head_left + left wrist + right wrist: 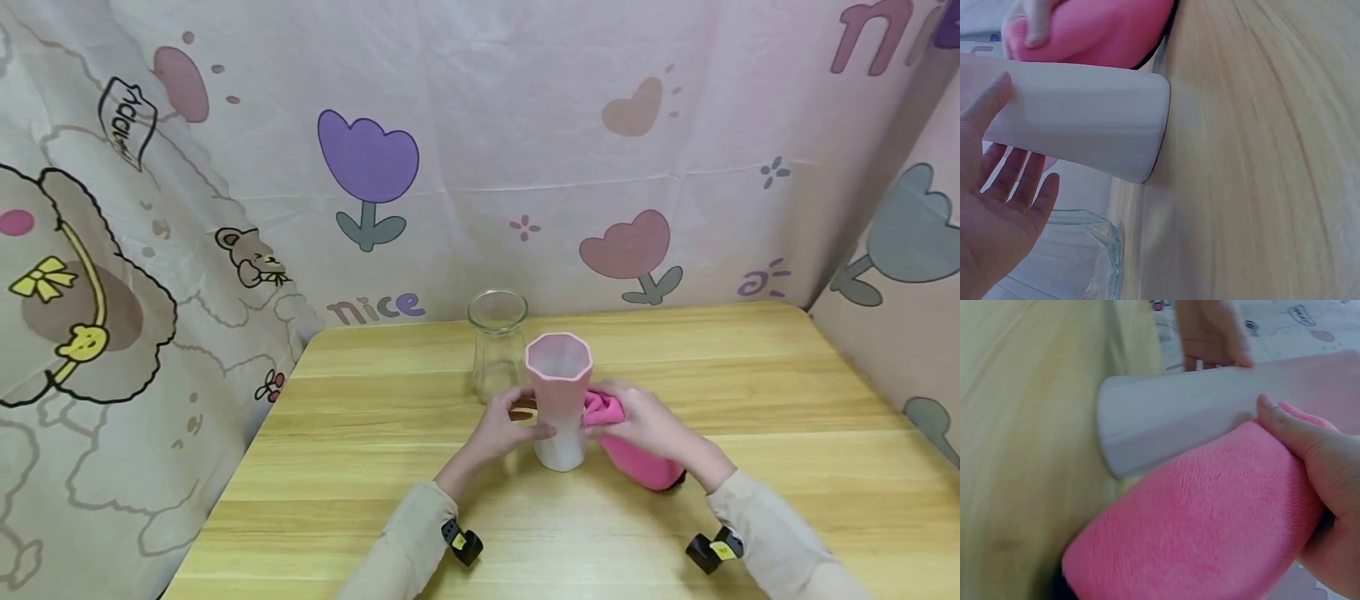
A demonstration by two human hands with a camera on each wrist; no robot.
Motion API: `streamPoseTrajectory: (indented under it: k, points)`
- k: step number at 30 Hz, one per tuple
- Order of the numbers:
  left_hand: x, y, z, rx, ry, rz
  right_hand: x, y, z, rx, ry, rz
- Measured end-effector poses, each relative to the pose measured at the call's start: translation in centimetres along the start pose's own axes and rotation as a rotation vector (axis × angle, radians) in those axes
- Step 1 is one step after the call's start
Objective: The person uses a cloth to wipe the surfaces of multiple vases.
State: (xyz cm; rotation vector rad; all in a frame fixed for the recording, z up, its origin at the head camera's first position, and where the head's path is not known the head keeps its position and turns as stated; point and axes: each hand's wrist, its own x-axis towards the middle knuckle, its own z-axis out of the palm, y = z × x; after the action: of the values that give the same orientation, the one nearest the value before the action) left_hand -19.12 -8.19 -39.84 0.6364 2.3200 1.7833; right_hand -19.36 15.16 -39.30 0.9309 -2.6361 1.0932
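A tall faceted vase, pink at the rim fading to white, stands upright on the table. My left hand holds it loosely from the left, thumb on its front and fingers reaching behind; some of the fingers show below the vase in the left wrist view. On the other side, my right hand grips a fluffy pink cloth with a black edge, held against or close beside the vase. The right thumb lies by the vase wall. Part of the cloth hangs down toward the tabletop.
A clear glass vase with a flared rim stands behind and left of the pink one, close to my left hand. The wooden table ends at a printed curtain at the back and sides. Each wrist wears a small black camera.
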Motion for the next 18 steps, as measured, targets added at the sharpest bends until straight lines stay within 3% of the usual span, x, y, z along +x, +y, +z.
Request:
streamPoseTrajectory:
  k: [5,14,18]
  points:
    - [-0.1,0.0,-0.1,0.002,0.004,-0.004,0.2,-0.3,0.0,0.004,0.009,-0.012]
    - [-0.2,0.0,0.1,0.000,0.012,0.023,0.2,0.4,0.9,-0.095,-0.151,0.001]
    - [-0.2,0.1,0.1,-0.001,0.012,0.022,0.1,0.7,0.6,-0.047,-0.119,0.016]
